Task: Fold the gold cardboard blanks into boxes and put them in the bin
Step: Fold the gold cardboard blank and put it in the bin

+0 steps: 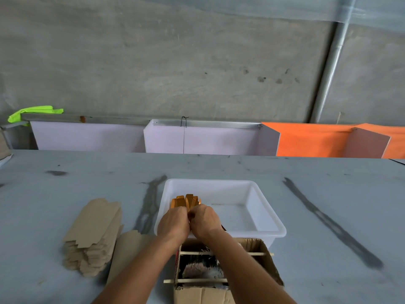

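Both my hands meet over the near left corner of the white plastic bin (269, 207). My left hand (174, 222) and my right hand (206, 220) together grip a partly folded gold cardboard box (185, 200), whose flaps stick up beyond my fingers. The part of the box under my hands is hidden. A stack of flat blanks (94, 235), brown side up, lies on the table to the left. The visible floor of the bin holds nothing.
An open brown carton (221, 273) with wooden sticks across it and fluffy material inside stands just in front of me, touching the bin's near wall. Pale and orange panels (197, 139) stand along the table's far edge. Dark smears mark the grey tabletop (328, 205).
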